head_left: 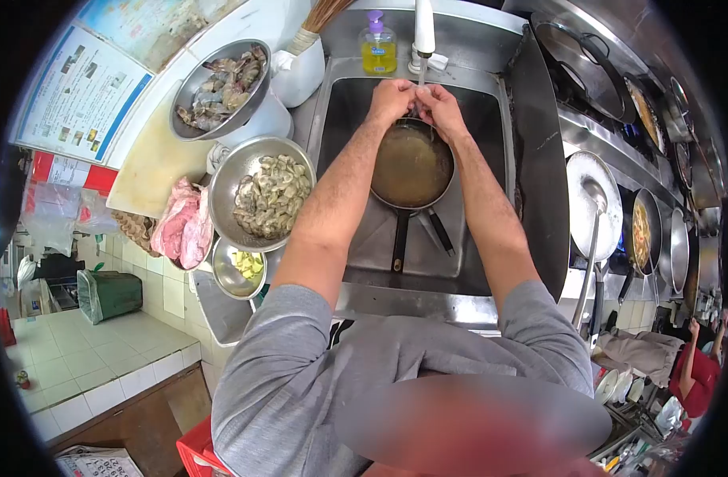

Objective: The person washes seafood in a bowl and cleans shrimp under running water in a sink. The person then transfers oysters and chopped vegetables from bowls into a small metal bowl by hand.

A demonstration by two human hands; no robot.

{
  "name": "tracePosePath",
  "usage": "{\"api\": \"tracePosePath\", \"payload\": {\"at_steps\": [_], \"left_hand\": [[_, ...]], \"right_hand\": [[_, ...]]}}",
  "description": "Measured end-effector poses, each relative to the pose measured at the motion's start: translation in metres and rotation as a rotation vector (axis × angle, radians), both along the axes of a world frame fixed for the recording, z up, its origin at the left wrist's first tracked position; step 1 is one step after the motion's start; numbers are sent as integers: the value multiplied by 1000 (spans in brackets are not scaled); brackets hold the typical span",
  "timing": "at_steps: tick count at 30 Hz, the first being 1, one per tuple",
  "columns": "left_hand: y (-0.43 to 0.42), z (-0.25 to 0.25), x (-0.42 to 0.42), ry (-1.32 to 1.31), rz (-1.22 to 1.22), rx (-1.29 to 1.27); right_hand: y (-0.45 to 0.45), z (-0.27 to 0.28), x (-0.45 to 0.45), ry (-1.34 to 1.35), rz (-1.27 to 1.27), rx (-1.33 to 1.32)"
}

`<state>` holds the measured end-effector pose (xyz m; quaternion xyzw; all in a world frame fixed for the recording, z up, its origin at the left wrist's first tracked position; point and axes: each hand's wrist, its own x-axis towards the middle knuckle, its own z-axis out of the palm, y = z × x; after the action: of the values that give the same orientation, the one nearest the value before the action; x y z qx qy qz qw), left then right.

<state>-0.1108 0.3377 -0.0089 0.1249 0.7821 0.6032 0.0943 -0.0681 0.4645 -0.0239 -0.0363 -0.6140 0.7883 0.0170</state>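
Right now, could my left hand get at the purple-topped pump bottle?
Likely yes: the pump bottle stands just past your left hand, with nothing standing between them, though I can't tell whether it's holding anything.

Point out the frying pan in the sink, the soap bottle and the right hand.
Frying pan (pixel 412 164): head view, middle of its inside.
Soap bottle (pixel 379 56): head view, its yellow body.
Right hand (pixel 442 110): head view, its back.

Near head-worn view, facing down

Pan (pixel 411 163) in sink (pixel 368 250); soap bottle (pixel 378 54) behind, left of tap (pixel 424 28); bowls (pixel 223 195) left; stove (pixel 614 145) right.
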Motion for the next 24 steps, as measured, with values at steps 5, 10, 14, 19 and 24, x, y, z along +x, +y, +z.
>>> {"api": "tracePosePath", "payload": {"at_steps": [5,10,14,19,24], "left_hand": [[4,-4,7,-72,36,201],[13,-3,12,-61,44,311],[19,-7,17,-253,154,581],[13,-68,-4,-483,14,1137],[26,-39,17,-374,186,757]], "right_hand": [[1,4,-6,-58,8,-87],[1,1,2,-89,23,-267],[10,1,-5,-164,80,-184],[-3,7,-9,-48,70,-148],[11,3,-11,95,-237,649]]}}
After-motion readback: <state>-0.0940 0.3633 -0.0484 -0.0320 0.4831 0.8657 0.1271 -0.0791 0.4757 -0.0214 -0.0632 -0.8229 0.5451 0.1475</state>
